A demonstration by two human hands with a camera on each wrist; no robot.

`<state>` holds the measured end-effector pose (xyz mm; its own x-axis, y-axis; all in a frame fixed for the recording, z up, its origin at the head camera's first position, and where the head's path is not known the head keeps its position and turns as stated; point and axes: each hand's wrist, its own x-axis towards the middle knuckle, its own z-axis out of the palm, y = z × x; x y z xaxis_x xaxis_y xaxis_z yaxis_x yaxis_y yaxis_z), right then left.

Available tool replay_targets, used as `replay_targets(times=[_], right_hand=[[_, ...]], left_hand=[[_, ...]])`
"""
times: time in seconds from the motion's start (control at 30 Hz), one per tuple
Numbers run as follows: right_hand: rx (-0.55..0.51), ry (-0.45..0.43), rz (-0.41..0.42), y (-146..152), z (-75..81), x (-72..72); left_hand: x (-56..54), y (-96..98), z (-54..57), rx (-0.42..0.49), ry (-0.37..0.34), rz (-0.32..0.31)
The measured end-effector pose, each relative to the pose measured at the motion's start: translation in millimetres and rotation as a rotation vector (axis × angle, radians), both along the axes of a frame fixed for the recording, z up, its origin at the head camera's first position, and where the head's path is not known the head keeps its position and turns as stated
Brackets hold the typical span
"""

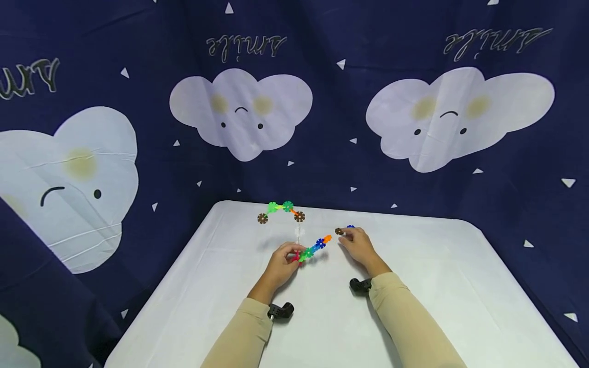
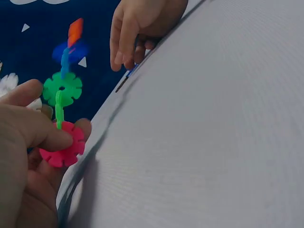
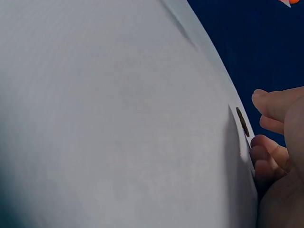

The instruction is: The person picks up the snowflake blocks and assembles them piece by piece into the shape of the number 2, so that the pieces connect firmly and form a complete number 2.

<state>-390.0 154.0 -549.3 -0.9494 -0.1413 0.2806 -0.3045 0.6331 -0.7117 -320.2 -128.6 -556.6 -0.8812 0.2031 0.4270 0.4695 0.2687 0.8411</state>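
My left hand (image 1: 281, 263) pinches a pink snowflake disc (image 2: 64, 147) between thumb and fingers. From it runs a chain of interlocking plastic discs: a light green disc (image 2: 59, 109), a green disc (image 2: 71, 88), a light blue one, a dark blue disc (image 1: 320, 244) and an orange disc (image 1: 327, 238) at the free end. More linked discs, white, brown, green and yellow, arch away behind this hand. My right hand (image 1: 360, 245) hovers low, fingers loosely bent with nothing between them. Just by its fingertips a brown disc (image 3: 242, 122) lies on the table, and a blue disc (image 1: 350, 226) is partly hidden behind the hand.
The white-covered table (image 1: 428, 286) ends at the back against a dark blue curtain (image 1: 331, 179) with printed clouds. The arch's far end, a brown disc (image 1: 263, 219), is near the table's back left. Black wrist cameras (image 1: 280, 311) sit on both forearms.
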Motion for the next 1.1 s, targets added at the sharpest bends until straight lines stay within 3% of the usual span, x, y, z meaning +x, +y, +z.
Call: replay_targets(times=[0.2,0.4,0.53,0.7,0.93,1.1], right_hand=[[0.024,-0.005,0.008,-2.4,2.4,-3.3],[0.057,0.016,-0.022,-3.0,1.6,-6.0],[0.177,0.05,-0.031,-2.6,-1.4,-7.6],[0.333,0.092,0.034,-5.8,-3.1,-10.1],[0.207,0.119,0.035,-12.4,-3.3,-12.2],[0.083,0.069,0.02,-10.5,-2.0,-9.0]], left_hand=[[1.6,-1.1,5.7,-0.085,0.009,0.01],[1.8,-1.3,5.5,-0.081,0.011,-0.006],[1.3,0.3,2.1,-0.044,0.008,-0.009],[0.9,1.8,-1.5,0.014,-0.001,0.009],[1.0,2.2,-1.1,0.053,-0.001,0.024],[4.0,1.9,3.0,0.082,-0.008,0.039]])
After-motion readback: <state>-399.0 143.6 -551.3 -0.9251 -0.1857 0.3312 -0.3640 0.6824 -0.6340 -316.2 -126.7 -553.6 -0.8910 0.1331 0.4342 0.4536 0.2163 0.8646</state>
